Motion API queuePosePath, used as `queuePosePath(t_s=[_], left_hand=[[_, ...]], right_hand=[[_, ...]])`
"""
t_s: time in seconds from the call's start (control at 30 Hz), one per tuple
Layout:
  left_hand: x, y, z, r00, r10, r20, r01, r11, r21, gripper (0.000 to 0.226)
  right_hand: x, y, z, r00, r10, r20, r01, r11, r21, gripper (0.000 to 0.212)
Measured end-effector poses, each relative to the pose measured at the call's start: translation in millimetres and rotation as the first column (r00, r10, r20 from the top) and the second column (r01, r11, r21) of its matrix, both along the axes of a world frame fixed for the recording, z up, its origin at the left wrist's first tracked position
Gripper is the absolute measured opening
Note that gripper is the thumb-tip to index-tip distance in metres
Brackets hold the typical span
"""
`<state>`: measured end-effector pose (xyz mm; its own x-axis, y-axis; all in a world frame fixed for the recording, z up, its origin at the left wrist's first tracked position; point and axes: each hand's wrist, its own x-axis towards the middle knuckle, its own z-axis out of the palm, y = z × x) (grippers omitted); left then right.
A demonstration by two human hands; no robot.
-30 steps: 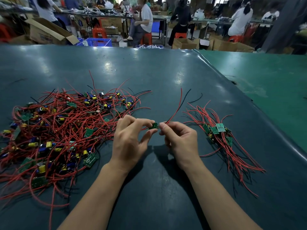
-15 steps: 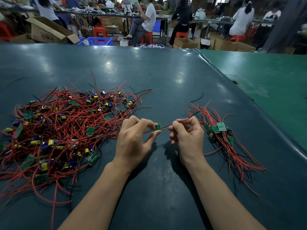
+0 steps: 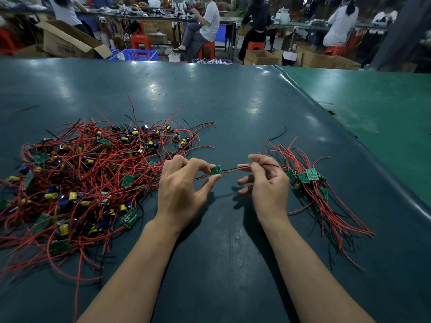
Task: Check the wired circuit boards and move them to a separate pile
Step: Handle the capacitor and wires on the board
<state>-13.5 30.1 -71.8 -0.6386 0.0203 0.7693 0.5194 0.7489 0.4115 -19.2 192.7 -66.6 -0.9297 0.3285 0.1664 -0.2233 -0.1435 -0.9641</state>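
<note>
Both hands are up over the dark teal tabletop (image 3: 233, 108), and between them sits one small green circuit board (image 3: 215, 170). The left hand (image 3: 184, 190) pinches that board between thumb and forefinger, the other fingers curled above it. From the board a red and black wire pair (image 3: 235, 169) runs out toward three o'clock, straight into the right hand (image 3: 265, 183), which pinches the wires between thumb and forefinger while the lower fingers hang loosely spread beneath. The board is held just above the tabletop, right at the centre of the view. Over at nine o'clock lies the big unsorted pile (image 3: 88, 178), a tangle of red leads, green boards and yellow and blue capacitors, its nearest strands just beside the left hand. At three o'clock, just past the right hand, sits the smaller sorted pile (image 3: 310, 180), a few green boards stacked together with their red leads fanning off toward five o'clock. One loose black wire (image 3: 278, 134) lies alone at one o'clock, apart from both piles. Far off at twelve o'clock, people (image 3: 207, 22) sit at benches among cardboard boxes (image 3: 67, 40) and red stools (image 3: 140, 41).
</note>
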Motion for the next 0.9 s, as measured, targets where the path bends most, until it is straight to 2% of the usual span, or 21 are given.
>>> queuePosePath(t_s=[0.1,0.17,0.23,0.27,0.3,0.37,0.43,0.5,0.73,0.83,0.9], left_hand=[[-0.8,0.2,0.5,0.990,0.073,-0.117,-0.074,0.997,-0.010,0.014],[0.2,-3.1,0.2,0.972,0.137,-0.192,-0.131,0.990,0.045,0.012],[0.9,-5.8,0.1,0.955,0.165,-0.245,-0.150,0.985,0.081,0.009],[1.4,-5.9,0.5,0.947,0.172,-0.271,-0.156,0.985,0.080,0.008],[1.8,-4.7,1.5,0.941,0.160,-0.297,-0.147,0.987,0.066,0.007],[3.4,0.2,3.9,0.944,0.047,-0.327,-0.052,0.999,-0.007,0.010],[4.7,5.0,5.6,0.939,-0.093,-0.332,0.061,0.993,-0.104,0.010],[4.2,7.3,5.5,0.940,-0.162,-0.301,0.127,0.983,-0.131,0.006],[7.3,12.7,5.6,0.941,-0.315,-0.124,0.314,0.949,-0.025,0.034],[6.6,10.9,4.0,0.965,-0.224,-0.135,0.215,0.973,-0.078,0.029],[4.6,6.7,2.1,0.980,-0.096,-0.172,0.083,0.993,-0.082,0.030]], right_hand=[[-0.8,1.5,5.8,0.998,0.029,0.047,-0.017,0.970,-0.241,0.021],[0.2,7.0,8.2,0.995,0.028,0.101,0.009,0.936,-0.353,0.027],[6.0,9.3,8.9,0.986,0.096,0.139,-0.048,0.949,-0.312,0.018],[9.7,7.5,7.7,0.970,0.197,0.144,-0.152,0.948,-0.280,0.011],[13.3,2.4,6.4,0.932,0.331,0.150,-0.287,0.924,-0.253,0.018],[19.6,-8.7,4.0,0.810,0.568,0.148,-0.534,0.818,-0.216,0.040],[22.6,-14.3,2.7,0.753,0.649,0.106,-0.635,0.760,-0.137,0.030],[23.6,-13.2,2.7,0.782,0.617,0.092,-0.614,0.787,-0.059,0.019],[27.1,-11.5,8.2,0.847,0.524,0.094,-0.530,0.846,0.057,0.025],[26.8,-12.0,7.7,0.886,0.456,0.082,-0.462,0.881,0.104,0.029],[24.1,-11.7,7.5,0.947,0.311,0.078,-0.318,0.941,0.114,0.033]])
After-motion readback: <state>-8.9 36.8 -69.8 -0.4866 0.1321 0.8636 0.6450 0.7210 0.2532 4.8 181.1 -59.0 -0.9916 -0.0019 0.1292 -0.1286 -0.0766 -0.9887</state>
